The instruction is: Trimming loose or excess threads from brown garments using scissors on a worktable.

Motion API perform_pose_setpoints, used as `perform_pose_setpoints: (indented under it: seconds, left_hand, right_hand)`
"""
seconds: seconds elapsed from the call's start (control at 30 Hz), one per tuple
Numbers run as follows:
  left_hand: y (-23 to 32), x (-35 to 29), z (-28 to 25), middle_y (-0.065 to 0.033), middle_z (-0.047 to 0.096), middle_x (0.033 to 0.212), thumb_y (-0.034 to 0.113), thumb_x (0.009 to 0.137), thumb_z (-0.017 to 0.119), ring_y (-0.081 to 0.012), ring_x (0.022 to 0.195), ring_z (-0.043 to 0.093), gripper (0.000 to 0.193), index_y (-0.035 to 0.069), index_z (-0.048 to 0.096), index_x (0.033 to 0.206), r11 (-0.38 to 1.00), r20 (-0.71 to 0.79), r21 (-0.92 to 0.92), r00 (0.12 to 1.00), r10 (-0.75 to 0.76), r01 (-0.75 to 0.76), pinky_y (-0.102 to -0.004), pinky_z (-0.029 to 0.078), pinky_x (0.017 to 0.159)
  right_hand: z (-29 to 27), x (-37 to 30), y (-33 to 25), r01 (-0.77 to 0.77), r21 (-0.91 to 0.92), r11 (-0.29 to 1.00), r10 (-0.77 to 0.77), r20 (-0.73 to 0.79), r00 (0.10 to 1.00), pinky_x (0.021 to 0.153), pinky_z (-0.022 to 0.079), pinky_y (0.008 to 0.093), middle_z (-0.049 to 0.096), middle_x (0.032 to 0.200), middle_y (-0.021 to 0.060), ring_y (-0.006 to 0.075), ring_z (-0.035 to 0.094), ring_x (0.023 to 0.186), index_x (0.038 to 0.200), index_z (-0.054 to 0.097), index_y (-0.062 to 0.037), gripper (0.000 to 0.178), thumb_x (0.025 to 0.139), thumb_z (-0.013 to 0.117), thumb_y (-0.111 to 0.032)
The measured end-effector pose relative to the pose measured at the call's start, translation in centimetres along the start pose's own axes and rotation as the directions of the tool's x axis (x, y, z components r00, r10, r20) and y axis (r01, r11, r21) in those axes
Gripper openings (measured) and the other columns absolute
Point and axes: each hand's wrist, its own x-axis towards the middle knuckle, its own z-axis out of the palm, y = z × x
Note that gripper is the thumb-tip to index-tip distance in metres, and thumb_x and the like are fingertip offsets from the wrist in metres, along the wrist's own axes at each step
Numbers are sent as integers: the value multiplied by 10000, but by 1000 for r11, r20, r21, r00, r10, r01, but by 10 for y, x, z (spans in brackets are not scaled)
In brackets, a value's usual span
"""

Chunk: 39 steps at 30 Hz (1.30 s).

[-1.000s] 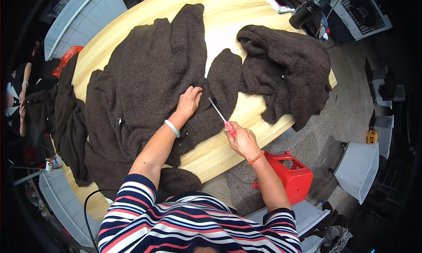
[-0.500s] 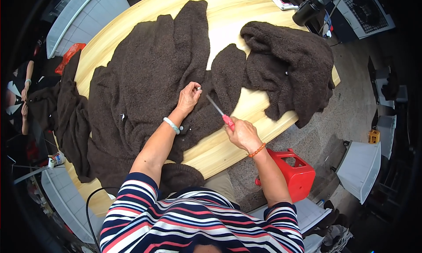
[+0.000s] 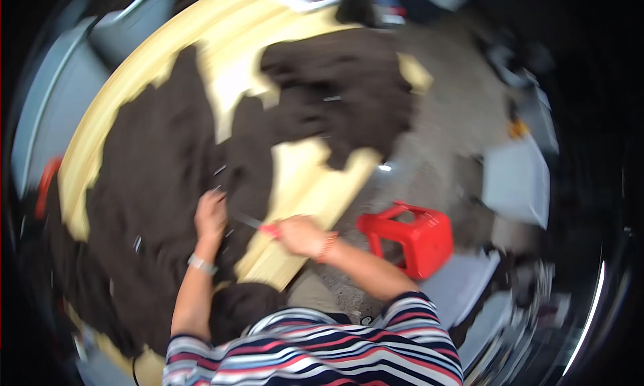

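Note:
A dark brown fuzzy knit garment (image 3: 157, 144) is spread over the pale wooden table. Pinched fingertips of my left hand (image 3: 212, 217) rest at its right part, with a tiny shiny spot by them, too smeared to name. My right hand (image 3: 300, 236) is closed around the red handle of a screwdriver-like tool (image 3: 270, 231). Its thin metal shaft points left toward my left hand, and its tip is blurred. More of the same brown knit (image 3: 342, 91) lies bunched on the far right part of the table, with a few small bright specks on it.
The wooden tabletop (image 3: 295, 168) curves across the view. A red plastic stool (image 3: 429, 242) stands on the floor to the right of my right forearm. Further right is a white bin (image 3: 515, 181). Something red (image 3: 47, 185) hangs at the table's left edge.
My view has swung to the right and blurred, so the table and garments sit further left in the picture. Both hands have kept their closed grips, and the tool still points at the left hand.

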Motion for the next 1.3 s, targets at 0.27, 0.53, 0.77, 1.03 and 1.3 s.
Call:
perform_pose_setpoints:
  seconds: [0.27, 0.53, 0.77, 1.03, 1.3]
  left_hand:
    - [-38, -18, -17, -166, 624, 980, -10, 842, 584, -318, 944, 608, 132, 5, 654, 953, 995, 111, -100, 994, 15, -4, -368, 481, 871]
    - [72, -12, -126, -179, 377, 1414, 264, 570, 869, -372, 1322, 333, 909, 115, 444, 1359, 890, 413, 406, 910, 23, -207, -521, 259, 1071]
    - [-10, -70, -228, -185, 427, 1317, 172, 670, 794, -359, 1223, 428, 789, 119, 423, 1365, 662, 165, 721, 878, -449, 203, -490, 361, 983]
    - [-29, -86, -202, -196, 529, 1189, 164, 736, 736, -376, 1052, 526, 643, 80, 465, 1313, 880, -60, 395, 963, -261, 263, -457, 451, 878]
    - [-64, -75, -200, -164, 625, 937, 213, 762, 710, -347, 876, 592, 303, 28, 613, 981, 865, -119, 324, 924, -364, 383, -433, 481, 779]
  right_hand:
    - [-5, -32, -37, -66, 109, 992, 72, -53, 996, 776, 508, 453, 671, 855, 198, 353, 656, 872, 878, 663, -38, 161, 810, 580, -158]
    - [1, -67, -36, -108, 133, 985, 124, -111, 986, 697, 511, 482, 655, 794, 177, 386, 646, 761, 1061, 559, -142, 238, 899, 568, -316]
    - [9, -72, -49, -28, 51, 998, 29, -11, 1000, 692, 507, 504, 645, 779, 214, 415, 636, 765, 1054, 551, -117, 252, 885, 588, -300]
    - [20, -54, -75, 113, -53, 992, -111, 27, 993, 704, 503, 495, 649, 779, 215, 413, 640, 761, 1052, 558, -96, 255, 879, 592, -279]
    - [19, -50, -82, 126, -60, 990, -125, 25, 992, 714, 500, 492, 654, 797, 211, 410, 640, 783, 1049, 561, -98, 242, 875, 603, -261]
